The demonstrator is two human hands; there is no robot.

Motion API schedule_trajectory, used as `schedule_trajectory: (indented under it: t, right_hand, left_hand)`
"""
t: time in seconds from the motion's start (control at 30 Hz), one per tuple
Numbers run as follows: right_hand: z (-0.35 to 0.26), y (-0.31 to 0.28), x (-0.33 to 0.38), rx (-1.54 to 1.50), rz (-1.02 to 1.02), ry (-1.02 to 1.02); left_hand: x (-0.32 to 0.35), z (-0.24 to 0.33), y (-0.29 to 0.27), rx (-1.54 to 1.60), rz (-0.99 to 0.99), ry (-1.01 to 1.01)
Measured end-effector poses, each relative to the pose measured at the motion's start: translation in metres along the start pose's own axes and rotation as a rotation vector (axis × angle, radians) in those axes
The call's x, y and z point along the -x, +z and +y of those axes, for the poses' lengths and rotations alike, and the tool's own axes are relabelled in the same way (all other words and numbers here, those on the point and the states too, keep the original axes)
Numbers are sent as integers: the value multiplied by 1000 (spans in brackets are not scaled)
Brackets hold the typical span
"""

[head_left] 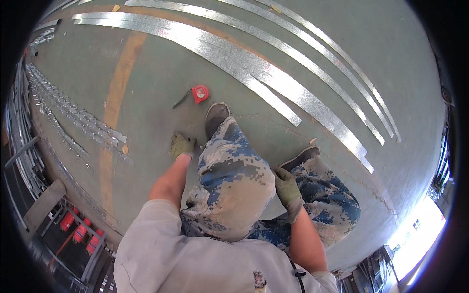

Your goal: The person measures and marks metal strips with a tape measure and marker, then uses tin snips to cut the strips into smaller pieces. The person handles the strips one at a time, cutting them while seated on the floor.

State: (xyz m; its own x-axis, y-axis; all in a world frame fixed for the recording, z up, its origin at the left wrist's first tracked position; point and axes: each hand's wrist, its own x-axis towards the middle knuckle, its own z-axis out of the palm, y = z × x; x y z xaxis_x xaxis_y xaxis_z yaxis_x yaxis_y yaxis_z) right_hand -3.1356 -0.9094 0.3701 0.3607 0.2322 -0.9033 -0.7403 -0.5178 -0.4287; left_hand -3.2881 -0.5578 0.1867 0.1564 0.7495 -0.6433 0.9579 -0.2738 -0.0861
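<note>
My left hand (pixel 182 146), in an olive work glove, is low over the green floor beside my left shoe (pixel 216 117). Its thumb stands apart from the fingers and it is open, with nothing visible in it. My right hand (pixel 287 187), gloved alike, lies open against the inside of my bent left knee, its fingertips partly hidden. Beyond my left shoe is a red tape measure (pixel 200 94) on the floor, with a slim dark pen-like thing (pixel 181 99) beside it. Ahead, long shiny metal strips (pixel 215 49) lie flat, some side by side or overlapping.
More narrow strips (pixel 293 46) lie farther off. Perforated metal pieces (pixel 73 110) are spread at the left, near an orange floor line (pixel 119 73). Stacked metal lengths (pixel 22 132) and a rack with red cylinders (pixel 80 232) stand along the left edge. My right shoe (pixel 300 157) is near the strip ends.
</note>
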Motion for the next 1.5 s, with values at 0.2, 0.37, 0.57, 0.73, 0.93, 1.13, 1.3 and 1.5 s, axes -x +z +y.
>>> schedule_trajectory:
  t: [0.2, 0.37, 0.57, 0.73, 0.93, 1.13, 1.3, 1.5]
  right_hand:
    - [13, 3, -6, -34, 0, 6]
    - [12, 7, -5, 16, 1, -14]
    - [19, 4, -11, 7, -5, -81]
    - [2, 5, 1, 70, -6, -168]
    - [1, 8, 9, 16, -11, -299]
    - [-5, 3, 36, -103, -10, -310]
    - [-11, -7, 49, -313, -21, -348]
    - [-20, -23, 72, -706, -206, -461]
  left_hand:
    - [-11, -9, 1, -155, -98, 250]
    - [7, -15, -11, -179, -126, 275]
    - [-2, -60, -6, -221, -189, 214]
    - [17, -80, -29, -55, -140, 378]
    - [44, -69, -70, 472, 68, 571]
    - [82, 1, -155, 866, 212, 691]
    - [166, 77, -242, 985, 323, 946]
    - [290, 141, -266, 1111, 108, 1208]
